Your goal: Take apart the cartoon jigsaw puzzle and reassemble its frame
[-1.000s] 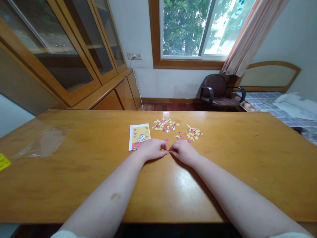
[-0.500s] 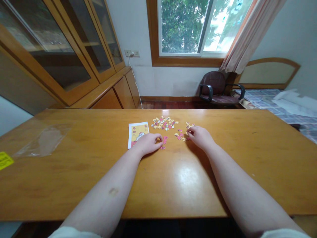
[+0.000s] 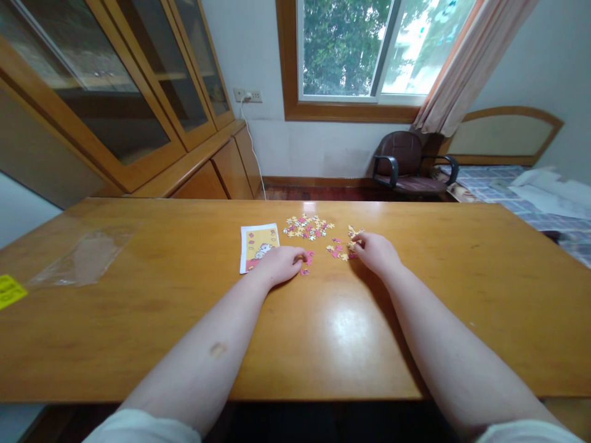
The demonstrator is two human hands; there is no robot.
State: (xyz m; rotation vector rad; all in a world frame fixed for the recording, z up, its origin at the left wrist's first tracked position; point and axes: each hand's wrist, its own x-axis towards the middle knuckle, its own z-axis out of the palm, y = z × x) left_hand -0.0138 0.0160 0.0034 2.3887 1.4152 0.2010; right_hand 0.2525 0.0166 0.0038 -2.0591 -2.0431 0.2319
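Note:
My left hand [image 3: 282, 264] rests low over the table, fingers curved and thumb a little apart, beside a short column of pink puzzle pieces [image 3: 309, 257]. Its wrist partly covers a printed picture sheet [image 3: 248, 247] with a yellow and pink design of white cartoon figures. Over a small group of yellow and pink puzzle pieces [image 3: 338, 249], my right hand [image 3: 376, 251] has thumb and fingers pinched at a yellow puzzle piece, mostly hidden by the fingertips. Farther back lies a larger heap of loose puzzle pieces [image 3: 308, 227], yellow, pink and white.
A clear plastic bag [image 3: 85, 258] lies flat on the left of the wooden table [image 3: 161, 307], near a yellow label [image 3: 10, 291]. Beyond the table stand a glass-door cabinet [image 3: 184, 147], an office chair [image 3: 401, 161] and a bed [image 3: 494, 181].
The right fingertips have lowered slightly onto the small group of pieces. My left fingers have curled a little closer to the pink column. The view has shifted slightly.

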